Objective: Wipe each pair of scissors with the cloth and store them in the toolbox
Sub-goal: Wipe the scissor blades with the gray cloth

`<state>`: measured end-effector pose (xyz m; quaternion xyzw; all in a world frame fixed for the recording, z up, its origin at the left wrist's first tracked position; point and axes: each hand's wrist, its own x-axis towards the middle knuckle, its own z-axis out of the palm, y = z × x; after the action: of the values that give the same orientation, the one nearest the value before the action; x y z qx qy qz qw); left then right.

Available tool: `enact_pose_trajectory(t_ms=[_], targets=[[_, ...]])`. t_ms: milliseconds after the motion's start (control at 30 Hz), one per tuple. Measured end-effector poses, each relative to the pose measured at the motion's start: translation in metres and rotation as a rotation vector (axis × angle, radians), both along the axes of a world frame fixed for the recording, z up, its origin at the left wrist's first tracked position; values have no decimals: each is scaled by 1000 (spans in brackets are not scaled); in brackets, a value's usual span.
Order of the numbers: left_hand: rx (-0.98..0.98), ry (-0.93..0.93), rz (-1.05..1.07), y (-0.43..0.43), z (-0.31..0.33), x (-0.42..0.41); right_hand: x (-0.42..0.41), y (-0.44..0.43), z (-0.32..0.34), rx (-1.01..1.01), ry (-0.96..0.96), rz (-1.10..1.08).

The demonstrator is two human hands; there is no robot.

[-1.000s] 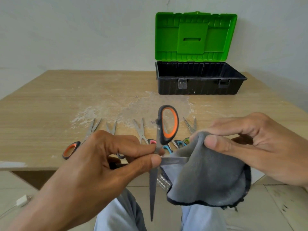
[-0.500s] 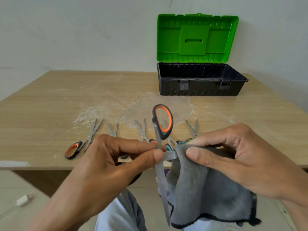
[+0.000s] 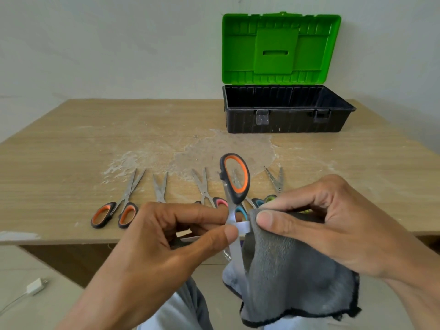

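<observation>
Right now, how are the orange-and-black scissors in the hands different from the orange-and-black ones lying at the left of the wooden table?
The orange-and-black held scissors are in the air, pinched by the left hand; the orange-and-black table scissors lie flat on the wooden table, untouched. The held scissors are spread wide, one blade in the grey cloth pinched by the right hand; the table scissors are barely open. Both have black handles lined with orange.

Before you, a wooden table bears a pale, dried stain at its middle, backed by a plain white wall. At your lower left, a white charger plug and its cable lie on the floor.
</observation>
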<state>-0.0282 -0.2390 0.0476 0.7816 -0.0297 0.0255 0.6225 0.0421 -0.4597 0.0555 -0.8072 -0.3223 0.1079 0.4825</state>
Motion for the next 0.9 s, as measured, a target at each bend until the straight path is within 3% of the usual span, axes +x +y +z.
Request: enact_pose_trajectory(t_ms=[267,533,900], targets=[[40,-24,16,0,0,-2,2,-14,3,83,-31,-155],[20,8,22,-1,0,2,-7,3,-1,-46,47,-42],[-67,50,61,-4,4,0,-4,-6,2,31,138,-41]])
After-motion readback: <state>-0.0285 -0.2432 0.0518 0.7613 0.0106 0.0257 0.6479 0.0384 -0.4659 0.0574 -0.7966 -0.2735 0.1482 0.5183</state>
